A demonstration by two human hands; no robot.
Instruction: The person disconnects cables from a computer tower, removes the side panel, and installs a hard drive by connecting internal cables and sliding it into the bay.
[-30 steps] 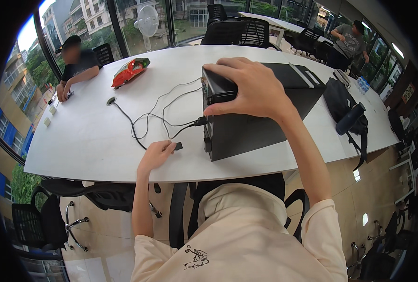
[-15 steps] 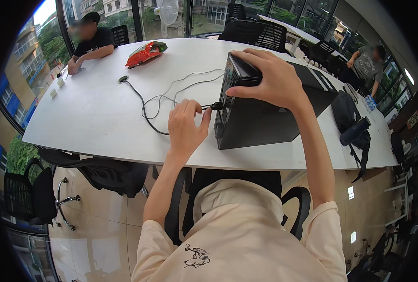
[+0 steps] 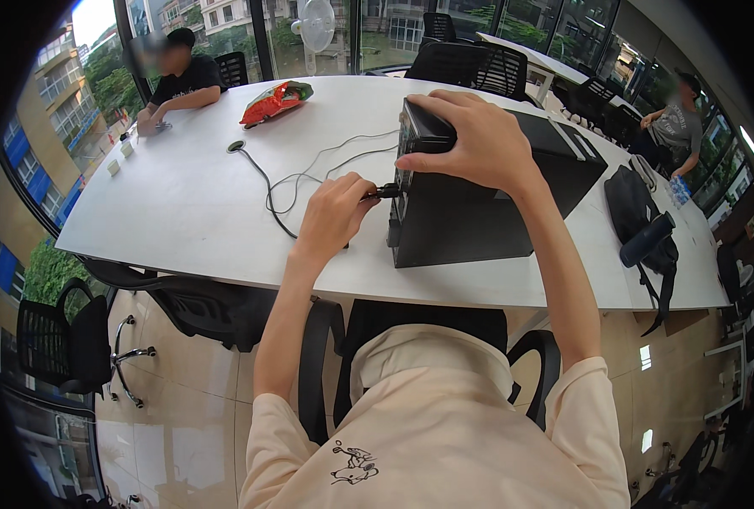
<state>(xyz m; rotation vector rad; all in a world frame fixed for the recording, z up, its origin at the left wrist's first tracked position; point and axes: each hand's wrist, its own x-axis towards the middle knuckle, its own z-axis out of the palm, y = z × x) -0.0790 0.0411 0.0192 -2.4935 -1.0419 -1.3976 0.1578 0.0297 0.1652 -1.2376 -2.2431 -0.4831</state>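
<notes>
A black computer tower [image 3: 470, 216] stands on the white table, its back panel facing left. My right hand [image 3: 491, 144] grips its upper rear edge, fingers over the top and thumb on the near side. Pinched in my left hand [image 3: 330, 212] is a black cable plug [image 3: 385, 192] at the back panel. The plug's tip meets the panel, but I cannot tell how deep it sits. A thick black cable [image 3: 262, 176] runs from a round hole in the table toward my left hand, and thinner cables [image 3: 330, 148] loop behind it.
A red and green snack bag [image 3: 275, 104] lies on the far side of the table [image 3: 173, 204]. A black backpack [image 3: 631, 204] and a dark bottle [image 3: 647, 239] are at the right. One person sits at the far left, another at the far right. Office chairs [image 3: 63, 339] surround the table.
The view has shifted slightly. My left thumb and fingers have drawn closer together on the plug. My right hand keeps its hold on the tower.
</notes>
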